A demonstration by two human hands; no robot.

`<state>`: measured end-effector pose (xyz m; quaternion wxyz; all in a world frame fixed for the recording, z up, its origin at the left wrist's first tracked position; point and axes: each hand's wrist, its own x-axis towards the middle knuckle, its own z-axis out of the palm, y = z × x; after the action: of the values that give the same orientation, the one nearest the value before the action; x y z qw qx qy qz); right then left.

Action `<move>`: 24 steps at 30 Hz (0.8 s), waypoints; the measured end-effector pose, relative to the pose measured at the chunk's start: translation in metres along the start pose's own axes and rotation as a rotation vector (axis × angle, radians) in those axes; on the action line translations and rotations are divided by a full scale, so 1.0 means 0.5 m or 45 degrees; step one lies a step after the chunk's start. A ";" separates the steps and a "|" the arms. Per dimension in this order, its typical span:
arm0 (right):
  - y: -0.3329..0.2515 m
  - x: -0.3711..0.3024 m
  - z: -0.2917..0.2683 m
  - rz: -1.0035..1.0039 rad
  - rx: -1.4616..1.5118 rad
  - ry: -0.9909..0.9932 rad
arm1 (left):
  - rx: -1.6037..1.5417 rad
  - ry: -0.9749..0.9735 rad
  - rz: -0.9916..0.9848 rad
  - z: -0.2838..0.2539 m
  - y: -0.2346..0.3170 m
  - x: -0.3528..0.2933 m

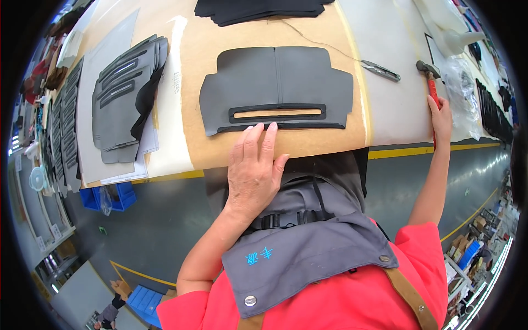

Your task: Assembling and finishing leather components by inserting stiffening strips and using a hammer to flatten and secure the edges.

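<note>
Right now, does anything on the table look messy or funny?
Nothing looks spilled or broken. The stacked grey pieces on the left look messy: their edges don't line up, and a wavy black layer sticks out. On the right, clear plastic lies crumpled. The grey panel by the left hand looks neat.

Smooth, matt, leather-like panel point(247, 80)

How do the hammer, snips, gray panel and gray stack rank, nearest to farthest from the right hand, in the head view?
1. Hammer, held in the right hand.
2. Snips, to its left.
3. Gray panel, farther left, middle.
4. Gray stack, beyond it at left.
</note>
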<state>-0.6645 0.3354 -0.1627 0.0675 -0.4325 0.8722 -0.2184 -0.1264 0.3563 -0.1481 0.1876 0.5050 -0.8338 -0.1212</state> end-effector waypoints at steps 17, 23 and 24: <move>-0.459 -0.357 0.024 -1.205 0.724 -0.410 | -0.081 0.176 0.005 0.009 -0.085 0.031; -0.497 -0.323 0.083 -1.178 0.200 -0.459 | -0.085 0.185 0.046 0.018 -0.087 0.026; -0.495 -0.325 0.087 -1.171 0.590 -0.322 | -0.088 0.202 0.040 0.017 -0.087 0.029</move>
<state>-0.3715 0.3175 -0.1045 0.1633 -0.7671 0.5062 -0.3585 -0.1015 0.3233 -0.1703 0.2723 0.4932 -0.8193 -0.1064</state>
